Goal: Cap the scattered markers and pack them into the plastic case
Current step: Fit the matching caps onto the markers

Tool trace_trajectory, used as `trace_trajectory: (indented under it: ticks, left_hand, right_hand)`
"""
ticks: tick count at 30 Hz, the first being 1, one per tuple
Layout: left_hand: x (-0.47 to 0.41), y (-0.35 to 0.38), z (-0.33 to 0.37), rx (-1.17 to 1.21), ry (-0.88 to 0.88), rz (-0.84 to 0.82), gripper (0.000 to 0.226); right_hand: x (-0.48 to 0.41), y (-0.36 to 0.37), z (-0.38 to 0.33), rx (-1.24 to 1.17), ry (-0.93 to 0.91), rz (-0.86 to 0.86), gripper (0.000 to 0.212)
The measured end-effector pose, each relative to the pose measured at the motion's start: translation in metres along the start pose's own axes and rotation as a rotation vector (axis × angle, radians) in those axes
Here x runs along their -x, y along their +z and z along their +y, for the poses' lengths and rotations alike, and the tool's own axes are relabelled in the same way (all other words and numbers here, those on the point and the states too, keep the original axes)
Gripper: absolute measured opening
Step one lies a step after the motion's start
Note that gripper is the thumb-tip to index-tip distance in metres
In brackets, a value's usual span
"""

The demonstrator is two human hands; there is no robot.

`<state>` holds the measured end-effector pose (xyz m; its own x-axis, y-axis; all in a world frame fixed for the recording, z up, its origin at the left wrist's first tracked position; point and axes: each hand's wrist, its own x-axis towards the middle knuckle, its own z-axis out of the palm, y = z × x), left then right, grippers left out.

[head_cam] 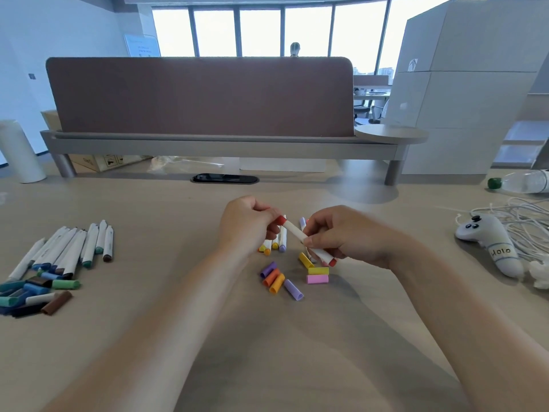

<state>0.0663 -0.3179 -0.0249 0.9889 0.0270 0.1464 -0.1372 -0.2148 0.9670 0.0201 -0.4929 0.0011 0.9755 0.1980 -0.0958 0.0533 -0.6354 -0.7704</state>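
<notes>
Beige desk (148,197): left hand (246,226) pinches red cap (280,220) on white marker (295,232); right hand (350,234) grips its barrel.

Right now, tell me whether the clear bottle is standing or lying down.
Lying down: the bottle rests on its side, green cap pointing left.

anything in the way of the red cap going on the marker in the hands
Nothing visible does. The left hand pinches the red cap right at the upper end of the marker, and the right hand grips its barrel lower down. The loose caps lie on the desk underneath, not between them.
</notes>
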Motion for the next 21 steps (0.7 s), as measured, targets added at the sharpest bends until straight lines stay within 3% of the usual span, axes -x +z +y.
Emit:
trace_trajectory:
  ticks: [7, 13, 16, 21]
  left_hand:
    - [-0.002, 0.0, 0.001, 0.065, -0.019, -0.089, 0.019]
    - [-0.011, -0.012, -0.002, -0.06, -0.038, 0.002, 0.021]
    - [-0.013, -0.014, -0.001, -0.056, -0.02, 0.005, 0.02]
    - [-0.01, -0.014, 0.001, -0.082, 0.003, -0.026, 0.015]
  right_hand:
    - [-0.003, -0.004, 0.001, -0.064, 0.002, 0.105, 0.012]
    - [-0.038, 0.003, -0.001, 0.145, 0.227, 0.271, 0.02]
    - [-0.058, 0.007, -0.003, 0.241, 0.35, 0.226, 0.023]
    - [-0.079, 0.014, -0.014, 0.411, 0.406, 0.182, 0.019]
